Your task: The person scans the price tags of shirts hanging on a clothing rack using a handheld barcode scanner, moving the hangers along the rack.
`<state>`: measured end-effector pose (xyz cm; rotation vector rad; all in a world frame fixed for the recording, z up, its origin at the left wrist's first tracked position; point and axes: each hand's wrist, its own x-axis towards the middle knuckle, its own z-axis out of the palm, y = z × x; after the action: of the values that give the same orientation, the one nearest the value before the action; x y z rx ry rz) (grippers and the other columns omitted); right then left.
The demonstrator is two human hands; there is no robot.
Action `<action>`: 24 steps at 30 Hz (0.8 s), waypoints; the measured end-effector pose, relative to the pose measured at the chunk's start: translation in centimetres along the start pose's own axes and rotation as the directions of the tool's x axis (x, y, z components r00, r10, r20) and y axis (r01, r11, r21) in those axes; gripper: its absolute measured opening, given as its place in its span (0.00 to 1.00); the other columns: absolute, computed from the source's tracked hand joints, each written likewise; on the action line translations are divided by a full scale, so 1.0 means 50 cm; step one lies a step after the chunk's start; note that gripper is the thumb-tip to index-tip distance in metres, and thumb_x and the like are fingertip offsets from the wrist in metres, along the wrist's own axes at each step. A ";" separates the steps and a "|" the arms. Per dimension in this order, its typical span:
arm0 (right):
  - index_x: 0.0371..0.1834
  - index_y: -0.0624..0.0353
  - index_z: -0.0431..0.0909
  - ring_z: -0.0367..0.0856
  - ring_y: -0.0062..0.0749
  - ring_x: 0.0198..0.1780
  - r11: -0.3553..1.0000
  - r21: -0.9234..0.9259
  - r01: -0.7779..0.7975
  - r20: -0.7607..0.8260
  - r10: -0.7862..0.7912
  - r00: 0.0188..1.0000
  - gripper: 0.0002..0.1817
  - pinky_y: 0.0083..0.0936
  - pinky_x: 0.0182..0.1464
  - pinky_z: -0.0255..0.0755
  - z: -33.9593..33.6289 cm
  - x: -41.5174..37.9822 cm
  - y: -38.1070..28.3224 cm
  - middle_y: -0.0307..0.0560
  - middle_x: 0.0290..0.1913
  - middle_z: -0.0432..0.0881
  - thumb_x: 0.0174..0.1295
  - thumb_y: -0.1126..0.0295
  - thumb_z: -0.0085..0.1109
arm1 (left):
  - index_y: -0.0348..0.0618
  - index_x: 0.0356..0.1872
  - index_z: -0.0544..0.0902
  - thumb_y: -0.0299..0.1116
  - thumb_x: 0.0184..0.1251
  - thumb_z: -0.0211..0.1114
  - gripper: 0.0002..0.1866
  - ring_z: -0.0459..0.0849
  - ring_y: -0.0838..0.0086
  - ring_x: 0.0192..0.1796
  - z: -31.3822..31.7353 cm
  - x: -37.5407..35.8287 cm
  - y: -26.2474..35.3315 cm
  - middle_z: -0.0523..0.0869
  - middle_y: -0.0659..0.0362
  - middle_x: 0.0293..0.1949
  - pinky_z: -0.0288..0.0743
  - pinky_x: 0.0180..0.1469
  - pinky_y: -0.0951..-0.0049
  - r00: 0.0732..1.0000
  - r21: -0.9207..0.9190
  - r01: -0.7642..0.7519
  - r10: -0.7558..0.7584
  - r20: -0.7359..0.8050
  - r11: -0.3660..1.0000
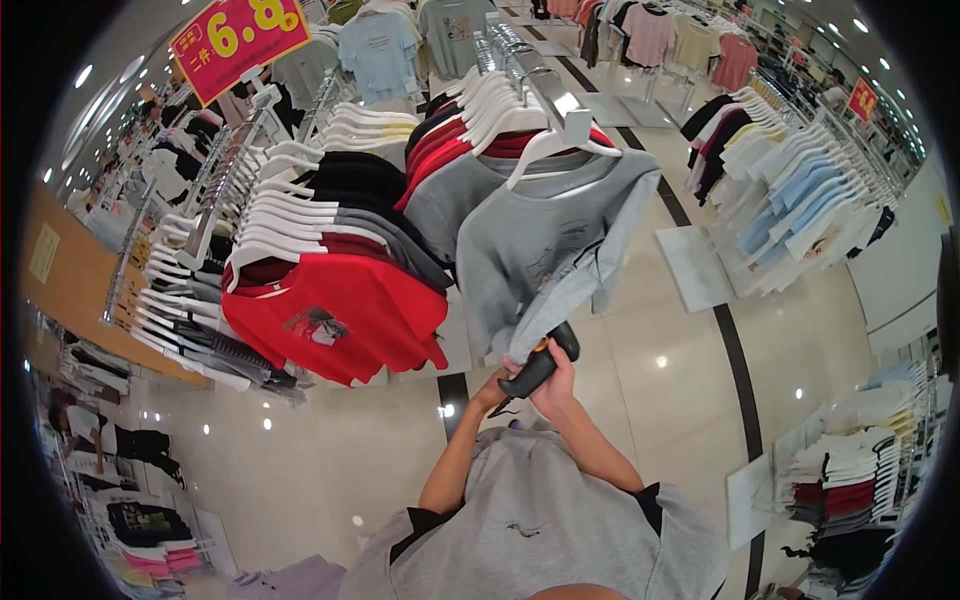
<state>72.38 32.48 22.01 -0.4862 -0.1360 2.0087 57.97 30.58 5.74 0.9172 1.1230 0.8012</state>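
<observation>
My right hand [556, 388] is wrapped around a black hand-held device [537, 372] with a small orange part. Beside it, the fingers of my left hand [490, 390] close on the lower end of a long strip of light grey cloth [560, 300]. That strip runs up and to the right, over the front of a grey sweatshirt [505, 235]. The sweatshirt hangs from a white hanger [550, 150] at the front end of a rail and has a dark print on its chest. A dark cord or strap [505, 408] dangles below the device.
To the left hangs a red sweatshirt [335, 310] ahead of several dark and grey tops. A red price sign [240, 45] stands above the racks. Another rack of pale shirts [800, 190] is on the right, with folded clothes [845, 480] lower down. Glossy tiles [640, 400] cover the floor.
</observation>
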 end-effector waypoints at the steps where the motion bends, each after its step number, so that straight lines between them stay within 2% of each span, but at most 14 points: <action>1: 0.49 0.56 0.72 0.75 0.38 0.50 1.000 -0.004 -0.009 0.001 0.009 1.000 0.18 0.52 0.61 0.68 -0.004 -0.007 -0.001 0.43 0.48 0.76 0.64 0.56 0.52 | 0.38 0.61 0.70 0.45 0.62 0.62 0.30 0.77 0.68 0.57 0.005 0.006 0.033 0.78 0.54 0.56 0.70 0.57 0.69 1.000 -0.005 -0.001 0.001 -0.008 1.000; 3: 0.42 0.56 0.72 0.74 0.33 0.41 0.989 -0.054 0.138 0.047 -0.135 0.990 0.14 0.53 0.61 0.67 -0.010 -0.014 -0.010 0.40 0.39 0.74 0.64 0.56 0.52 | 0.38 0.63 0.67 0.44 0.65 0.59 0.29 0.74 0.72 0.58 0.031 0.021 0.089 0.74 0.56 0.59 0.68 0.58 0.72 0.993 -0.013 -0.116 0.117 0.034 0.993; 4: 0.38 0.55 0.71 0.71 0.30 0.36 0.978 -0.096 0.184 -0.019 -0.186 0.982 0.12 0.54 0.62 0.67 0.011 -0.024 -0.020 0.38 0.34 0.70 0.64 0.58 0.53 | 0.38 0.63 0.68 0.43 0.68 0.57 0.27 0.75 0.72 0.56 0.018 0.068 0.021 0.74 0.57 0.58 0.70 0.57 0.72 0.991 -0.319 -0.079 0.109 0.075 0.944; 7: 0.38 0.55 0.71 0.72 0.30 0.37 0.954 -0.050 0.294 -0.001 -0.295 0.956 0.12 0.54 0.63 0.66 -0.007 -0.024 -0.055 0.38 0.34 0.70 0.64 0.59 0.53 | 0.39 0.63 0.68 0.46 0.70 0.54 0.27 0.77 0.70 0.55 0.082 0.062 0.052 0.77 0.56 0.56 0.72 0.56 0.69 0.996 -0.358 0.019 0.012 0.083 0.934; 9: 0.38 0.56 0.71 0.72 0.30 0.38 0.944 -0.082 0.318 -0.006 -0.320 0.947 0.11 0.54 0.63 0.66 -0.014 -0.017 -0.082 0.38 0.34 0.70 0.64 0.60 0.53 | 0.38 0.59 0.71 0.52 0.71 0.51 0.28 0.79 0.72 0.48 0.149 0.010 0.083 0.80 0.56 0.48 0.76 0.46 0.67 0.982 -0.357 -0.112 0.158 0.101 0.927; 11: 0.37 0.56 0.71 0.72 0.30 0.41 0.920 -0.145 0.365 -0.012 -0.370 0.929 0.09 0.55 0.64 0.65 -0.024 -0.007 -0.120 0.40 0.34 0.70 0.64 0.62 0.54 | 0.40 0.53 0.74 0.54 0.70 0.52 0.26 0.80 0.75 0.39 0.178 0.004 0.089 0.81 0.60 0.40 0.75 0.35 0.71 0.977 -0.508 0.203 -0.143 0.156 0.837; 12: 0.37 0.57 0.72 0.71 0.31 0.43 0.923 -0.193 0.334 0.022 -0.336 0.942 0.10 0.55 0.63 0.66 -0.045 -0.002 -0.141 0.40 0.35 0.71 0.64 0.62 0.55 | 0.43 0.50 0.75 0.52 0.69 0.55 0.22 0.77 0.78 0.33 0.160 0.032 0.046 0.80 0.65 0.36 0.71 0.30 0.74 0.898 -0.529 0.113 0.141 0.416 0.841; 13: 0.36 0.58 0.72 0.73 0.32 0.42 0.907 -0.279 0.315 -0.037 -0.338 0.941 0.10 0.49 0.54 0.76 -0.054 -0.006 -0.160 0.42 0.38 0.72 0.63 0.63 0.56 | 0.43 0.50 0.75 0.52 0.69 0.55 0.22 0.77 0.78 0.33 0.157 0.036 0.046 0.80 0.65 0.36 0.71 0.30 0.74 0.899 -0.529 0.113 0.141 0.415 0.841; 15: 0.36 0.59 0.72 0.76 0.31 0.35 0.744 -0.617 0.257 -0.127 -0.417 0.900 0.09 0.37 0.37 0.82 -0.028 -0.030 -0.191 0.45 0.38 0.74 0.62 0.66 0.56 | 0.43 0.51 0.75 0.46 0.72 0.55 0.18 0.80 0.81 0.40 0.146 0.042 0.056 0.82 0.64 0.44 0.76 0.40 0.76 0.970 -0.200 -0.022 0.069 0.233 0.980; 16: 0.36 0.59 0.72 0.76 0.31 0.35 0.747 -0.615 0.252 -0.133 -0.413 0.901 0.09 0.37 0.37 0.82 -0.039 -0.036 -0.201 0.45 0.38 0.74 0.62 0.66 0.56 | 0.43 0.49 0.76 0.48 0.71 0.55 0.19 0.81 0.79 0.40 0.177 0.018 0.099 0.83 0.62 0.41 0.77 0.40 0.75 0.995 -0.372 -0.024 0.060 0.085 0.928; 19: 0.40 0.62 0.73 0.75 0.28 0.25 0.658 -0.704 0.267 -0.056 -0.427 0.903 0.09 0.26 0.25 0.76 -0.068 -0.069 -0.220 0.45 0.33 0.77 0.60 0.71 0.59 | 0.41 0.49 0.76 0.49 0.71 0.55 0.20 0.83 0.77 0.42 0.158 0.051 0.085 0.84 0.61 0.40 0.78 0.44 0.71 0.995 -0.342 -0.059 0.084 0.060 0.938; 21: 0.38 0.62 0.73 0.73 0.26 0.20 0.671 -0.686 0.281 0.021 -0.368 0.930 0.07 0.22 0.23 0.69 -0.066 -0.096 -0.228 0.44 0.27 0.76 0.59 0.72 0.58 | 0.41 0.50 0.76 0.50 0.71 0.54 0.22 0.84 0.73 0.41 0.135 0.116 0.038 0.85 0.60 0.41 0.79 0.45 0.68 0.994 -0.486 -0.054 0.000 -0.110 0.872; 23: 0.33 0.62 0.75 0.73 0.23 0.21 0.587 -0.770 0.251 0.039 -0.350 0.936 0.08 0.20 0.23 0.67 -0.062 -0.107 -0.236 0.43 0.25 0.77 0.57 0.70 0.61 | 0.41 0.49 0.77 0.51 0.71 0.53 0.22 0.84 0.71 0.39 0.115 0.119 0.096 0.85 0.57 0.41 0.80 0.44 0.66 0.987 -0.682 -0.088 -0.029 -0.158 0.726; 24: 0.32 0.63 0.75 0.74 0.23 0.22 0.419 -0.899 0.127 0.002 -0.286 0.958 0.09 0.20 0.24 0.68 -0.060 -0.108 -0.236 0.42 0.25 0.77 0.55 0.70 0.63 | 0.40 0.52 0.75 0.48 0.71 0.55 0.21 0.84 0.70 0.40 0.103 0.118 0.123 0.85 0.57 0.41 0.80 0.44 0.66 0.989 -0.721 -0.085 -0.032 -0.148 0.688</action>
<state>85.48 32.99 24.30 -1.2309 -1.1761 1.4782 63.95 37.36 9.92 0.1920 0.7926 1.2373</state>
